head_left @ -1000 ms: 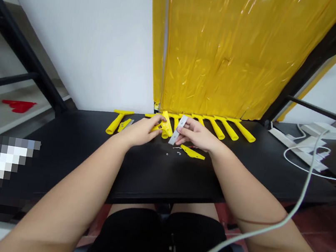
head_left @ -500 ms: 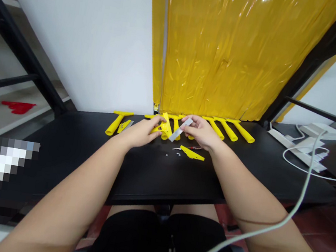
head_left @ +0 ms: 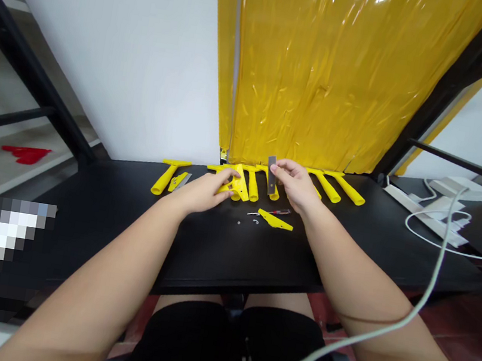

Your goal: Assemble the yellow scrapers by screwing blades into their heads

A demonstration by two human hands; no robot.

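I'm watching the left hand [head_left: 209, 189] gripping a yellow tool [head_left: 241, 185] over the bench [head_left: 212, 254], with its fingers curling around it. The right hand [head_left: 295, 185] is pinching a flat metal strip [head_left: 271, 182], nearly upright, apart from the yellow tool. I think the left hand should be keeping the tool very still. The right should be holding the strip by its flat sides, as an edge may be sharp. A screwdriver [head_left: 282, 212], a yellow plate [head_left: 275, 220] and tiny metal bits [head_left: 255, 221] are lying close, so nobody should be bumping them.
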